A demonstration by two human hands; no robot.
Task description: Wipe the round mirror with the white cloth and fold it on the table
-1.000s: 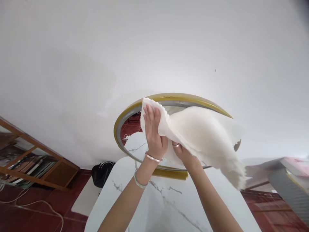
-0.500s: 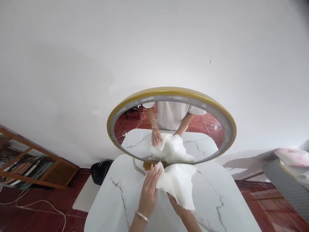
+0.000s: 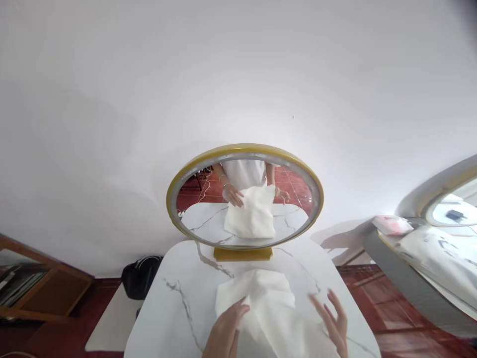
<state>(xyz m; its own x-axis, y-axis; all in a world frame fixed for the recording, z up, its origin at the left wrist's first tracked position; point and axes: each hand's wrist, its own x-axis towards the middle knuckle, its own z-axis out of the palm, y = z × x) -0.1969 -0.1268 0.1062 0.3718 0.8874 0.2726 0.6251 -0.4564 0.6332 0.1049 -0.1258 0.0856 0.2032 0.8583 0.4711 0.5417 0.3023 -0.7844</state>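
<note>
A white, soft tissue sheet, creased and spread out, lies over the marble-patterned table. At its left edge my left hand has thumb and fingers closed on a raised fold of the sheet. To the right of the sheet, my right hand is lifted with its fingers apart, slightly blurred and holding nothing. Behind the sheet stands a gold-rimmed round mirror on a gold base. Both hands and the sheet are reflected in it.
A black bag sits on a white surface at the left, near a wooden shelf. On the right stands another table with a pink-and-white pack, a white bag and a second mirror.
The bunched sheet has been spread wider and nearer to me. My right hand has come out from under it and moved right, opening. The view has turned to the right.
</note>
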